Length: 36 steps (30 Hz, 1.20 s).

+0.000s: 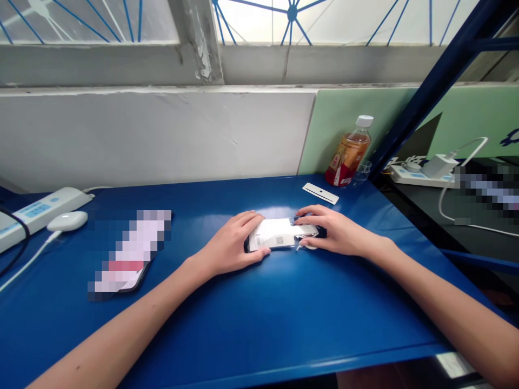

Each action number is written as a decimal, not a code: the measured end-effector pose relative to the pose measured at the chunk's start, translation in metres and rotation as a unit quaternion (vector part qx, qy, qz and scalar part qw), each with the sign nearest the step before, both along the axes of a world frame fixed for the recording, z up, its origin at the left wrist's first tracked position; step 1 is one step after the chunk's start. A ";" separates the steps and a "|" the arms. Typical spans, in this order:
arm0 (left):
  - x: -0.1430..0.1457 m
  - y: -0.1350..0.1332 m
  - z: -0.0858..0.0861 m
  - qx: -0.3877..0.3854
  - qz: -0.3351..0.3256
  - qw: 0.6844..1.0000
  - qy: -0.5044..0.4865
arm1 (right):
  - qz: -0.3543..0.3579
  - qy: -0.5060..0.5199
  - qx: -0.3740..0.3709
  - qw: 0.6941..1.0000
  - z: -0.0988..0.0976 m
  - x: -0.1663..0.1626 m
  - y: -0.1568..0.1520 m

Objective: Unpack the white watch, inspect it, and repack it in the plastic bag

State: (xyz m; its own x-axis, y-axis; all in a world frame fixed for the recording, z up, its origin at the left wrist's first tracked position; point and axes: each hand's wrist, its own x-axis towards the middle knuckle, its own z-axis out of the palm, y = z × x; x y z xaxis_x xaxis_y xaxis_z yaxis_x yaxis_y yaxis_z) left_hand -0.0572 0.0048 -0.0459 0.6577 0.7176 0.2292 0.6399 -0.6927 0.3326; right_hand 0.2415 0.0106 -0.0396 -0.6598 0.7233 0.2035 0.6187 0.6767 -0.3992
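Observation:
A small flat white package (275, 232) with printed text and a square code lies on the blue table. My left hand (232, 243) grips its left end, with the thumb at the near edge and the fingers at the far edge. Touching its right end is a clear plastic packet (307, 232) with something white and rounded inside, too covered to make out. My right hand (336, 229) closes round that packet, thumb near and fingers far. Dark bits show beside both palms. Beyond my right hand lies a thin white card (320, 193) with a dark slot.
On the left are a blurred-out phone (138, 254), a white rounded case (67, 221) on a cable and a power strip (48, 210). A drink bottle (349, 154) stands at the back right, near a blue metal post (421, 86). The table's front edge (308, 370) runs below.

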 end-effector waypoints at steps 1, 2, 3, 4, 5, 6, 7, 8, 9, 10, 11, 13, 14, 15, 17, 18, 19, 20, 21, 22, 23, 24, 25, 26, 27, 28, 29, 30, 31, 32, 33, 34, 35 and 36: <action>0.000 0.000 0.000 -0.001 0.004 1.000 0.000 | -0.003 0.002 -0.002 1.000 -0.001 -0.001 -0.001; 0.001 0.000 0.000 -0.002 0.008 1.000 -0.002 | -0.006 0.003 -0.003 1.000 -0.001 -0.002 -0.001; 0.001 0.000 0.001 -0.003 0.010 1.000 -0.004 | -0.007 0.001 -0.001 1.000 0.000 -0.003 -0.002; 0.001 0.000 0.001 -0.002 0.012 1.000 -0.007 | -0.009 -0.002 0.004 1.000 0.001 -0.004 -0.003; 0.001 0.000 0.001 -0.001 0.013 1.000 -0.009 | -0.009 -0.009 0.013 1.000 0.002 -0.005 -0.004; 0.001 0.000 0.000 0.001 0.015 1.000 -0.010 | -0.009 -0.018 0.026 0.999 0.004 -0.006 -0.005; 0.001 0.000 0.000 0.003 0.016 1.000 -0.010 | -0.006 -0.028 0.041 0.999 0.007 -0.007 -0.007; 0.001 0.000 0.000 0.005 0.018 1.000 -0.010 | -0.005 -0.039 0.057 0.998 0.009 -0.007 -0.008; 0.001 0.000 -0.001 0.008 0.020 1.000 -0.008 | -0.006 -0.049 0.071 0.996 0.012 -0.007 -0.008; 0.001 0.000 -0.001 0.010 0.021 1.000 -0.006 | -0.010 -0.057 0.083 0.995 0.015 -0.006 -0.009; 0.001 0.000 -0.001 0.012 0.023 1.000 -0.004 | -0.017 -0.061 0.093 0.994 0.018 -0.004 -0.009; 0.001 0.000 -0.001 0.015 0.027 1.000 0.002 | -0.034 -0.056 0.112 0.992 0.022 0.001 -0.008; 0.001 0.000 0.000 0.016 0.028 0.999 0.004 | -0.042 -0.047 0.121 0.991 0.023 0.003 -0.007; 0.001 -0.001 0.000 0.016 0.029 0.999 0.005 | -0.049 -0.033 0.128 0.990 0.024 0.006 -0.007; 0.001 -0.001 0.001 0.014 0.028 0.999 0.002 | -0.070 0.009 0.134 0.989 0.025 0.009 -0.007; 0.001 -0.001 0.001 0.011 0.027 1.000 -0.001 | -0.082 0.037 0.129 0.988 0.026 0.010 -0.007; 0.001 -0.001 0.002 0.009 0.026 1.000 -0.005 | -0.092 0.070 0.120 0.986 0.026 0.009 -0.007; 0.001 -0.001 0.002 0.007 0.024 1.000 -0.008 | -0.102 0.106 0.107 0.983 0.026 0.009 -0.008; 0.001 -0.001 0.002 0.006 0.022 1.000 -0.010 | -0.111 0.144 0.090 0.979 0.026 0.007 -0.009; 0.001 -0.001 0.002 0.005 0.021 1.000 -0.011 | -0.120 0.181 0.070 0.974 0.026 0.006 -0.010; 0.001 -0.001 0.002 0.004 0.020 1.000 -0.010 | -0.131 0.216 0.049 0.966 0.025 0.004 -0.010; 0.001 0.000 0.002 0.004 0.019 1.000 -0.009 | -0.143 0.249 0.025 0.958 0.024 0.002 -0.010; 0.001 0.000 0.002 0.003 0.018 1.000 -0.008 | -0.153 0.279 0.000 0.948 0.023 0.000 -0.010; 0.001 0.000 0.001 0.003 0.017 1.000 -0.007 | -0.159 0.306 -0.028 0.938 0.021 -0.002 -0.009; 0.000 0.000 0.001 0.002 0.016 1.000 -0.006 | -0.163 0.332 -0.056 0.927 0.019 -0.004 -0.008; 0.000 0.000 0.001 0.003 0.015 1.000 -0.004 | -0.165 0.358 -0.086 0.915 0.016 -0.006 -0.007; 0.000 0.000 0.001 0.004 0.013 1.000 -0.003 | -0.165 0.383 -0.118 0.901 0.014 -0.008 -0.006; 0.000 0.000 0.001 0.005 0.011 1.000 0.000 | -0.162 0.408 -0.154 0.885 0.012 -0.010 -0.004; 0.000 0.000 0.000 0.006 0.009 1.000 0.003 | -0.157 0.433 -0.194 0.866 0.010 -0.012 -0.003; -0.001 0.000 0.000 0.008 0.007 1.000 0.006 | -0.149 0.458 -0.238 0.843 0.009 -0.013 -0.002; -0.001 0.000 0.000 0.011 0.006 1.000 0.008 | -0.141 0.484 -0.277 0.818 0.010 -0.013 -0.002; -0.001 0.000 0.000 0.014 0.006 1.000 0.008 | -0.136 0.508 -0.307 0.793 0.011 -0.014 -0.002; 0.000 0.000 0.000 0.016 0.007 1.000 0.009 | -0.136 0.528 -0.325 0.773 0.013 -0.013 -0.002; 0.000 0.000 -0.001 0.017 0.008 1.000 0.007 | -0.140 0.541 -0.329 0.761 0.016 -0.012 -0.003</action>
